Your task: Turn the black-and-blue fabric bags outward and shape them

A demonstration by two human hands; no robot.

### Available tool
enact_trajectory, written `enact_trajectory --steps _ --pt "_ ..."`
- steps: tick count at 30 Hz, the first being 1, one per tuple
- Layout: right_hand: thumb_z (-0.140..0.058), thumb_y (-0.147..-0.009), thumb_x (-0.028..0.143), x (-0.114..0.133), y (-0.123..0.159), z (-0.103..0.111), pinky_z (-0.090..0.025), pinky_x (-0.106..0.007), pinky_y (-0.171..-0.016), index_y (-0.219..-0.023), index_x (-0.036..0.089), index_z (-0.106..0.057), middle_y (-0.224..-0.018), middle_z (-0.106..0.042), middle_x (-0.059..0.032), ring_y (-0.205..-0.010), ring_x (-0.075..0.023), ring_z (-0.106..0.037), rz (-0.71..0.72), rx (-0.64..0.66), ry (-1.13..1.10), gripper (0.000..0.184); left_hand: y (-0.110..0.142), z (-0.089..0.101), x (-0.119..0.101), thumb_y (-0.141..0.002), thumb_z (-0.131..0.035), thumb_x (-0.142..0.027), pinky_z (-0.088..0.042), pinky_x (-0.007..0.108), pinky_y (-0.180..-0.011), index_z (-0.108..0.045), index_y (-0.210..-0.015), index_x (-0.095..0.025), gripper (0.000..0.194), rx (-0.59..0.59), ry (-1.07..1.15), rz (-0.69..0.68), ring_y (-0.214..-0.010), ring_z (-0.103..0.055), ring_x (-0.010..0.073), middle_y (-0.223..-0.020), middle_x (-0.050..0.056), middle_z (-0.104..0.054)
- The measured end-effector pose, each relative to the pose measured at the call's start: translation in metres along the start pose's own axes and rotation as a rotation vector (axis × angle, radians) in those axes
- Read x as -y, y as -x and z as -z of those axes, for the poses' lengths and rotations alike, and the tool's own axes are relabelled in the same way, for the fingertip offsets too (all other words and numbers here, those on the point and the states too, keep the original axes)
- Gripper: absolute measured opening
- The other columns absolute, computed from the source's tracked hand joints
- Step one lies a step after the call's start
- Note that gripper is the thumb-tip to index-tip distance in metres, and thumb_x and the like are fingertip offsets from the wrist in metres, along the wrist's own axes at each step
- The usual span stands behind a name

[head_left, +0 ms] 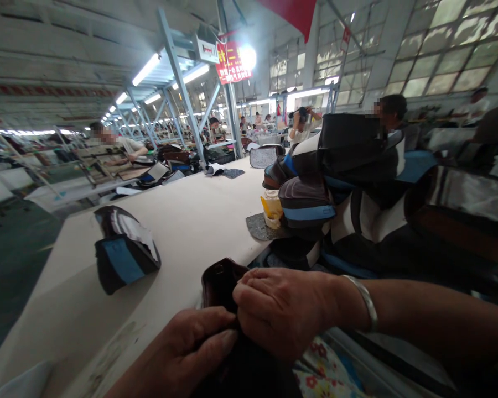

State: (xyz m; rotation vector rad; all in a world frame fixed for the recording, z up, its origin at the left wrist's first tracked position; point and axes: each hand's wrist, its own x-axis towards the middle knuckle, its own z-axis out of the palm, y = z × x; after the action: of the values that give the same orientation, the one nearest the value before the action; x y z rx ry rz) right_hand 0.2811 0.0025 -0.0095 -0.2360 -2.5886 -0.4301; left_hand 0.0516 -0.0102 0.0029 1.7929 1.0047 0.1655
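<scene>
A dark bag piece [218, 282] with a stiff curved rim stands at the near edge of the table, close to my body. My left hand [182, 348] pinches its edge between thumb and fingers. From the right, my right hand [280, 309] curls over the same rim, its fingers bent and closed on the material. Both hands meet at one spot on the edge, and what lies under the fingertips is hidden. The lower part of the piece is too dark to make out.
On the white table [199, 210], a black and blue bag piece [124, 260] stands at the left. A heap of similar bag pieces [357, 149] rises at the right. Beside it, a tub with a yellow tool [271, 209] rests on a grey sheet [259, 228]. Several people work farther back.
</scene>
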Motion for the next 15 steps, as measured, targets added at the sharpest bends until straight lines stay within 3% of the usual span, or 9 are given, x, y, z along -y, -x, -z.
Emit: enact_trajectory --steps 2,4,6,10,13,15 --pt "-0.043 -0.090 0.015 0.007 0.006 -0.005 -0.054 -0.035 -0.077 -0.081 0.013 -0.059 -0.079 -0.058 -0.0082 -0.066 -0.0166 -0.053 -0.038 -0.087 -0.059 0.019 0.001 -0.001 0.002 -0.092 -0.050 -0.056 -0.046 0.024 -0.072 -0.070 -0.095 -0.019 0.042 -0.010 -0.019 -0.014 -0.081 -0.057 0.0188 -0.087 0.002 -0.066" --pt "-0.043 -0.088 0.015 0.016 0.014 -0.015 -0.053 -0.037 -0.095 -0.097 0.008 -0.060 -0.089 -0.064 -0.0127 -0.079 -0.0190 -0.061 -0.099 -0.198 -0.150 0.020 0.002 -0.003 0.005 -0.091 -0.052 -0.057 -0.045 0.024 -0.072 -0.069 -0.090 -0.018 0.043 -0.025 -0.028 -0.026 -0.080 -0.056 0.0181 -0.085 0.002 -0.065" --pt "-0.042 -0.090 0.014 0.024 0.022 -0.024 -0.050 -0.036 -0.103 -0.110 0.005 -0.054 -0.102 -0.067 -0.0174 -0.095 -0.0208 -0.063 -0.182 -0.292 -0.235 0.025 0.002 -0.004 0.007 -0.091 -0.052 -0.058 -0.043 0.023 -0.069 -0.067 -0.087 -0.017 0.044 -0.036 -0.009 -0.028 -0.077 -0.055 0.0166 -0.082 0.002 -0.062" --pt "-0.042 -0.094 0.011 0.024 0.025 -0.020 -0.053 -0.035 -0.096 -0.103 0.013 -0.050 -0.108 -0.064 -0.0163 -0.112 -0.0205 -0.058 -0.362 -0.360 -0.447 0.012 0.002 -0.005 0.005 -0.091 -0.052 -0.058 -0.041 0.022 -0.066 -0.067 -0.084 -0.016 0.045 -0.041 -0.003 -0.015 -0.074 -0.051 0.0145 -0.078 0.000 -0.057" --pt "-0.042 -0.097 0.018 0.012 0.017 -0.006 -0.051 -0.037 -0.094 -0.110 0.012 -0.050 -0.106 -0.061 -0.0143 -0.109 -0.0192 -0.056 -0.489 -0.352 -0.678 0.016 0.001 -0.004 0.001 -0.091 -0.051 -0.059 -0.038 0.022 -0.064 -0.064 -0.082 -0.017 0.045 -0.021 -0.012 -0.014 -0.073 -0.047 0.0136 -0.077 -0.001 -0.054" --pt "-0.042 -0.100 0.022 0.002 0.011 -0.003 -0.051 -0.033 -0.090 -0.109 0.011 -0.055 -0.104 -0.061 -0.0127 -0.100 -0.0170 -0.057 -0.460 -0.275 -0.775 0.019 0.002 -0.002 0.003 -0.090 -0.050 -0.061 -0.036 0.022 -0.061 -0.059 -0.078 -0.017 0.047 -0.018 -0.032 -0.007 -0.069 -0.043 0.0125 -0.073 -0.002 -0.048"
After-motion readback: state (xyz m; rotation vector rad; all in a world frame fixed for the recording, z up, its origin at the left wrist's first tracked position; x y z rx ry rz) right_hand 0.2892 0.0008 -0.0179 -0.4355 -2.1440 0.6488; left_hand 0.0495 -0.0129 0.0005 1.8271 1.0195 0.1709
